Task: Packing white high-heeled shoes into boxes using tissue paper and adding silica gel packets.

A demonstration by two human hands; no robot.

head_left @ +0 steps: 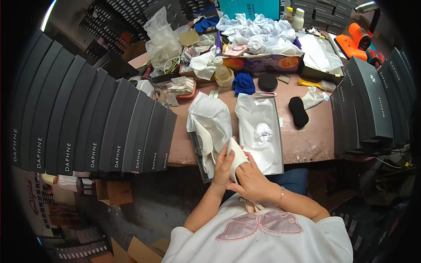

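Note:
A cream-white shoe [237,157] is held between my two hands just in front of the table edge, its toe pointing away from me. My left hand [222,172] is wrapped round its left side. The fingers of my right hand [253,180] reach into the shoe's opening and are partly hidden there. Beyond the hands lie two halves of an open shoe box. In the left half [199,163], another pale shoe [203,136] rests among white tissue paper [215,111]. A crumpled paper ball [264,133] sits on tissue in the right half [280,151].
Dark shoe boxes stand in rows at left [83,118] and right [364,101]. Behind are a carton [263,64] of crumpled paper, a blue cloth [244,83], a black round tin [267,82], a yellow brush [315,84], a black pad [298,112] and an orange tape dispenser [354,44].

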